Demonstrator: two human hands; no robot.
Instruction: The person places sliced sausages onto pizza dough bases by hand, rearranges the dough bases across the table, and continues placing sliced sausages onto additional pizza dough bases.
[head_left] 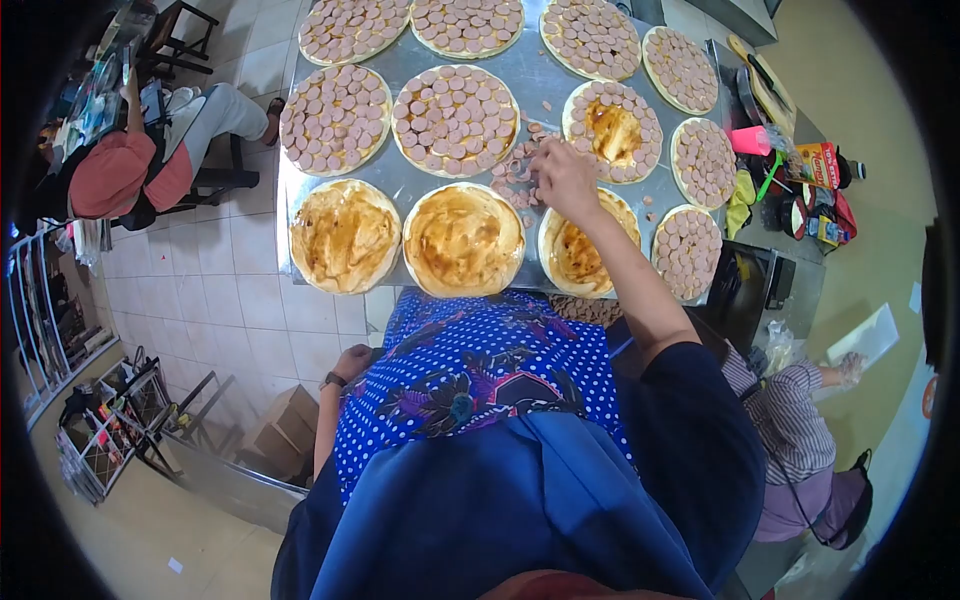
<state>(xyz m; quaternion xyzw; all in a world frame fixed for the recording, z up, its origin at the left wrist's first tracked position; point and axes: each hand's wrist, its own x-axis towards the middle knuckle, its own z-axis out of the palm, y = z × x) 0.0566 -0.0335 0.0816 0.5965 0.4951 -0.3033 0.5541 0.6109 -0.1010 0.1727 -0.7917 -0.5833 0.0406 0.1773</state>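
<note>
My right hand [566, 182] is over a loose pile of sausage slices [512, 172] on the metal table, its fingers bent together on some slices. Just right of it lies a round pizza base [614, 136] with slices round its edge and a bare, sauced middle. Partly under my forearm is a sauced base [572, 258] without slices. Two more sauced bases, one in the middle [464, 240] and one at the left [344, 237], lie along the near edge. My left hand [353, 361], with a wristwatch, hangs beside my apron, fingers curled, nothing visible in it.
Several slice-covered bases [456, 120] fill the far and right parts of the metal table [388, 172]. At right, a counter holds a pink cup [750, 141] and packets. One person [120, 170] sits at left; another [790, 420] stands at right holding a white board [865, 336].
</note>
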